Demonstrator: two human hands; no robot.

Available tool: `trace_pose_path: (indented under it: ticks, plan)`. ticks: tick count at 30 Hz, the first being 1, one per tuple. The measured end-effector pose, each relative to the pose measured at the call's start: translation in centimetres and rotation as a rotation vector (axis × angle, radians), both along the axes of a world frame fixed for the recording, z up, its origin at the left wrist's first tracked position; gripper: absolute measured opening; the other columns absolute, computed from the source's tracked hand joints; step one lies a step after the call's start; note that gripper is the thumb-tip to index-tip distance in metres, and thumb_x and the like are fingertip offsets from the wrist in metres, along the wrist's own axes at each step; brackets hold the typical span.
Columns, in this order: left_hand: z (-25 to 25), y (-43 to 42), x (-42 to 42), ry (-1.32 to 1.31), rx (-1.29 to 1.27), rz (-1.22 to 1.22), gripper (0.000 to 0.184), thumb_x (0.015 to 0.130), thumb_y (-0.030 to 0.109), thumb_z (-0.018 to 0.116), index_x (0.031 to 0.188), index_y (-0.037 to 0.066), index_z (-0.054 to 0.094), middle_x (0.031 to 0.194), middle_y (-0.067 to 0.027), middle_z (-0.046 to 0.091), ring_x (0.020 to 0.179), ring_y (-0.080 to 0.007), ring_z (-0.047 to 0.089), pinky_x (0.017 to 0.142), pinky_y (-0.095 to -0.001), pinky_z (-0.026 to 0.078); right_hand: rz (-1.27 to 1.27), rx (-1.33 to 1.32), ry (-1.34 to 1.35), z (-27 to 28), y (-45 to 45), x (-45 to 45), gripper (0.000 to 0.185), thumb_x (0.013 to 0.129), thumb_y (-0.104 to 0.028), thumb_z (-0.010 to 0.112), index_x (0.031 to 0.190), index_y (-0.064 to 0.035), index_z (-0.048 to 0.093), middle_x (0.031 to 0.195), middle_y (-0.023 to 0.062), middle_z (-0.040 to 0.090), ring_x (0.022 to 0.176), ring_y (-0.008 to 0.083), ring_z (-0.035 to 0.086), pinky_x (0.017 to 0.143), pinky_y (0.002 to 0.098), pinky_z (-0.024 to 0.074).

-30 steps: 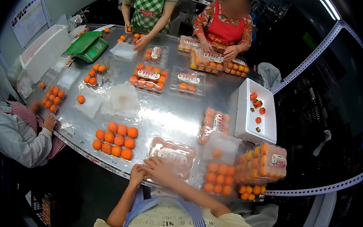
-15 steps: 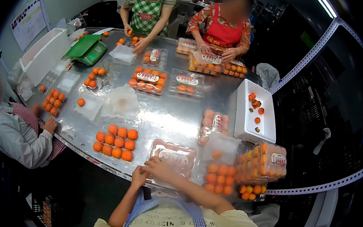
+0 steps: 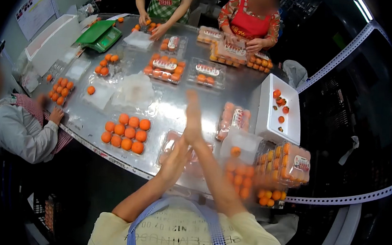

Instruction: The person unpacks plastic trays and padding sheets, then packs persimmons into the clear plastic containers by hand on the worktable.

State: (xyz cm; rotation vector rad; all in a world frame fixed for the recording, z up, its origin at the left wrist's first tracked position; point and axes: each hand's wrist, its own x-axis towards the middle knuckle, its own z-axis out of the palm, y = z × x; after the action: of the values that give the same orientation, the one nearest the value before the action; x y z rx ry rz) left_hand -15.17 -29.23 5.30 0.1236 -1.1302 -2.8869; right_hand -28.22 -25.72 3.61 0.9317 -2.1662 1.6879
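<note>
My right hand (image 3: pixel 193 118) is raised over the table, blurred and seen edge-on, its fingers stretched out and holding nothing. Against its wrist lies my left hand (image 3: pixel 176 158), fingers extended upward and no object visible in it. Beneath both hands sits a closed clear clamshell box of orange fruit (image 3: pixel 170 143) with a label, partly hidden by my hands and forearms. To its left is an open tray of orange fruit (image 3: pixel 125 133) in rows. At its right stands another open box of fruit (image 3: pixel 240 177), with a white padding sheet (image 3: pixel 239 143) on its raised lid.
Stacked fruit boxes (image 3: pixel 287 164) stand at the right, near a white foam box (image 3: pixel 261 122) holding several fruits. Labelled boxes (image 3: pixel 164 68) sit mid-table. A green scale (image 3: pixel 104 38) is at the back left. Three people work around the metal table (image 3: pixel 174 103).
My hands have lifted off the closed clamshell box, the right one swinging up and forward with straightened fingers. The whole view has shifted slightly. The box stays on the table.
</note>
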Motion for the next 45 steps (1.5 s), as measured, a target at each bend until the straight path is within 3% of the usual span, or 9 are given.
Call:
trace_pose_path:
  ticks: [8, 10, 17, 18, 21, 34, 37, 43, 45]
  plan:
    - [4.4, -2.4, -2.1, 0.219, 0.015, -0.060, 0.076, 0.091, 0.059, 0.013, 0.142, 0.003, 0.010, 0.149, -0.0110, 0.011, 0.137, -0.0202, 0.010, 0.111, -0.0347, 0.008, 0.170, -0.042, 0.006, 4.7, 0.3, 7.9, 0.052, 0.089, -0.015, 0.032, 0.134, 0.0089, 0.025, 0.144, 0.0255, 0.014, 0.134, 0.0422, 0.010, 0.107, 0.0526, 0.0069]
    - [4.8, -2.2, -1.2, 0.195, 0.081, -0.177, 0.081, 0.089, 0.063, 0.013, 0.141, 0.001, 0.011, 0.148, -0.0129, 0.011, 0.137, -0.0203, 0.010, 0.111, -0.0372, 0.009, 0.173, -0.477, 0.027, 2.2, -0.6, 3.6, 0.054, 0.088, -0.012, 0.030, 0.138, 0.0047, 0.018, 0.146, 0.0207, 0.013, 0.136, 0.0352, 0.009, 0.109, 0.0480, 0.0061]
    - [4.3, -3.3, -0.7, 0.475, 0.704, -0.547, 0.087, 0.078, 0.077, 0.009, 0.144, 0.020, 0.001, 0.135, -0.0202, 0.037, 0.122, -0.0311, 0.039, 0.101, -0.0489, 0.028, 0.528, -0.624, -0.647, 4.8, 4.6, 3.7, 0.049, 0.097, -0.033, 0.028, 0.133, -0.0010, 0.034, 0.126, 0.0186, 0.047, 0.116, 0.0279, 0.047, 0.098, 0.0388, 0.0359]
    - [4.7, -3.1, -0.2, 0.279, 0.642, -0.457, 0.091, 0.074, 0.080, 0.007, 0.143, 0.021, -0.006, 0.109, -0.0234, 0.056, 0.093, -0.0306, 0.057, 0.082, -0.0427, 0.046, 0.566, -0.621, -0.687, 4.9, 4.6, 4.5, 0.047, 0.097, -0.032, 0.031, 0.132, -0.0005, 0.036, 0.120, 0.0192, 0.052, 0.111, 0.0276, 0.052, 0.096, 0.0379, 0.0393]
    - [4.6, -2.2, 0.0, 0.131, 0.421, -0.472, 0.095, 0.072, 0.081, 0.007, 0.143, 0.019, -0.007, 0.064, -0.0232, 0.055, 0.041, -0.0268, 0.051, 0.041, -0.0291, 0.045, 0.557, -0.464, -0.685, 5.2, 5.0, 5.7, 0.038, 0.095, -0.023, 0.041, 0.123, 0.0026, 0.044, 0.102, 0.0187, 0.060, 0.093, 0.0248, 0.060, 0.085, 0.0334, 0.0462]
    - [2.5, -0.8, -0.3, 0.102, 0.055, -0.551, 0.072, 0.083, 0.069, 0.008, 0.139, 0.024, 0.011, 0.057, -0.0231, 0.054, 0.036, -0.0231, 0.050, 0.035, -0.0249, 0.042, 0.631, -0.874, -1.067, 5.4, 4.7, 5.3, 0.045, 0.098, -0.035, 0.026, 0.066, -0.0086, 0.042, 0.048, 0.0026, 0.036, 0.043, 0.0138, 0.036, 0.042, 0.0252, 0.0327]
    - [2.8, -0.7, -0.1, 0.071, -0.057, -0.529, 0.070, 0.088, 0.064, 0.014, 0.138, 0.016, 0.021, 0.056, -0.0180, 0.054, 0.039, -0.0204, 0.052, 0.036, -0.0225, 0.041, 1.038, -0.976, -1.120, 3.6, 5.4, 3.8, 0.050, 0.098, -0.039, 0.024, 0.062, -0.0086, 0.043, 0.047, 0.0055, 0.041, 0.050, 0.0184, 0.045, 0.051, 0.0283, 0.0390]
    - [2.1, -2.6, -1.1, 0.029, -0.376, -0.104, 0.050, 0.093, 0.039, 0.041, 0.127, 0.002, 0.041, 0.053, -0.0050, 0.052, 0.042, -0.0109, 0.048, 0.045, -0.0191, 0.040, 0.061, -0.456, -0.201, 5.9, 5.0, 5.2, 0.043, 0.096, -0.034, 0.032, 0.088, 0.0006, 0.056, 0.074, 0.0120, 0.061, 0.080, 0.0213, 0.057, 0.078, 0.0282, 0.0436]
    - [1.5, -2.5, -1.1, 0.004, -0.346, -0.062, 0.044, 0.091, 0.030, 0.050, 0.124, 0.001, 0.043, 0.061, -0.0032, 0.053, 0.045, -0.0079, 0.045, 0.046, -0.0181, 0.040, 0.331, -0.335, -0.386, 5.5, 5.9, 6.5, 0.038, 0.096, -0.029, 0.036, 0.099, 0.0033, 0.055, 0.080, 0.0107, 0.061, 0.073, 0.0174, 0.057, 0.074, 0.0279, 0.0456]
